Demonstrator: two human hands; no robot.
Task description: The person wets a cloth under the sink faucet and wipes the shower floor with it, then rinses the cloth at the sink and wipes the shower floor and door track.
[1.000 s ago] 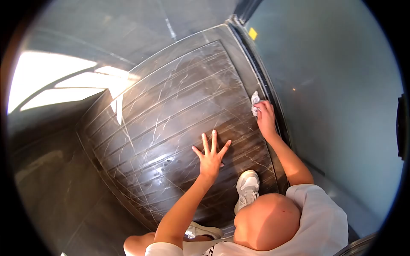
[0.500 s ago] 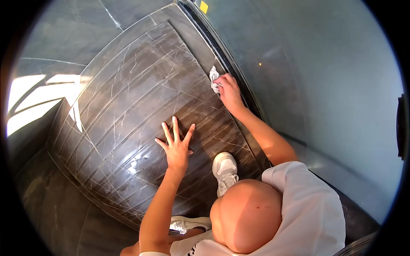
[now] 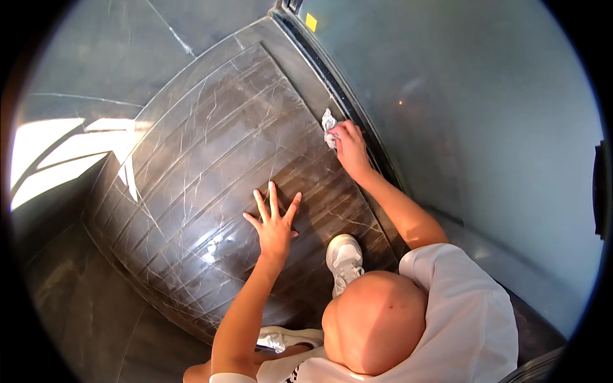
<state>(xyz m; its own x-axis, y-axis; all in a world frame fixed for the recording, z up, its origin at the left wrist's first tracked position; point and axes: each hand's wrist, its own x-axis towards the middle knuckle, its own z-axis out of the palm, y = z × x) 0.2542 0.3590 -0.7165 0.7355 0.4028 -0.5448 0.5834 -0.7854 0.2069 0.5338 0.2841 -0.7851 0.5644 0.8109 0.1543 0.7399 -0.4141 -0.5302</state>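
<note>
My left hand (image 3: 275, 226) lies on the dark, white-veined tiled floor (image 3: 211, 159), fingers spread and nothing in it. Over at the floor's right edge, my right hand (image 3: 351, 152) pinches a crumpled white tissue (image 3: 329, 127). The tissue touches the grey strip between the grooved floor panel and the dark door track (image 3: 350, 96). Part of it is hidden behind my fingers.
A frosted glass panel (image 3: 498, 127) rises along the right, with a yellow sticker (image 3: 311, 22) near its top. My bent knee (image 3: 377, 319) and white shoe (image 3: 345, 258) are close below my hands. Dark tiled walls (image 3: 96, 64) stand at the left and back.
The whole view has shifted slightly, so everything appears a little lower and further right. Both hands keep nearly the same places on the floor, the tissue still in my right.
</note>
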